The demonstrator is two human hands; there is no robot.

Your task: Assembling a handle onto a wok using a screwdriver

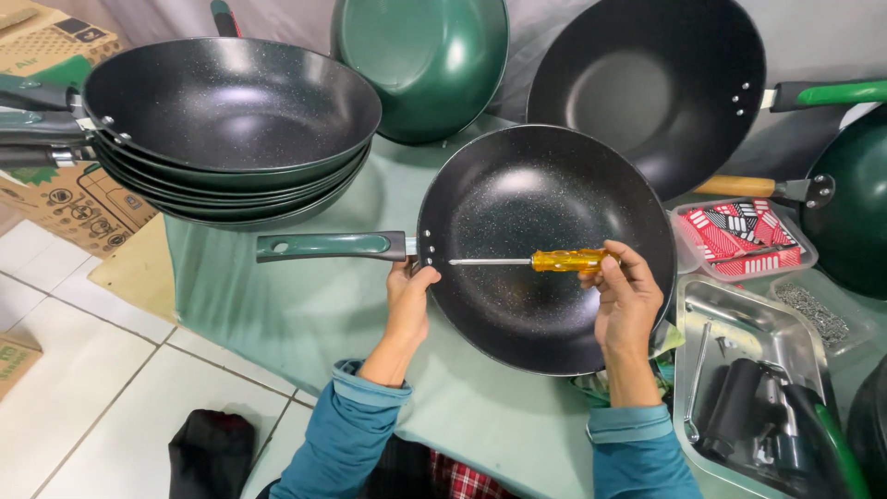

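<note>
I had my left hand [407, 300] at the near rim of the black pan [545, 249], right where the green handle [331, 245] joined it, with the fingers curled over the edge and gripping it from beneath. The pan sat on the green-covered table [305, 305], towards its near edge, with the handle pointing to the left edge. My right hand [628, 300] was closed around the yellow grip of the screwdriver [531, 261], thumb and fingertips pinched on the end of it, and the steel shaft lay across the inside of the pan with its tip aimed at the handle rivets; I could not tell whether the tip actually touched a screw, since the spot was small and glossy. At the far left corner of the table stood a stack of black pans [231, 129], their handles sticking out past the left edge. Behind my pan, a green pan [420, 55] and another black pan [656, 88] leaned up against the backdrop. By the right edge lay a steel tray [739, 319] holding dark parts, and just beyond it a clear plastic box [739, 238] with red and white packets.
</note>
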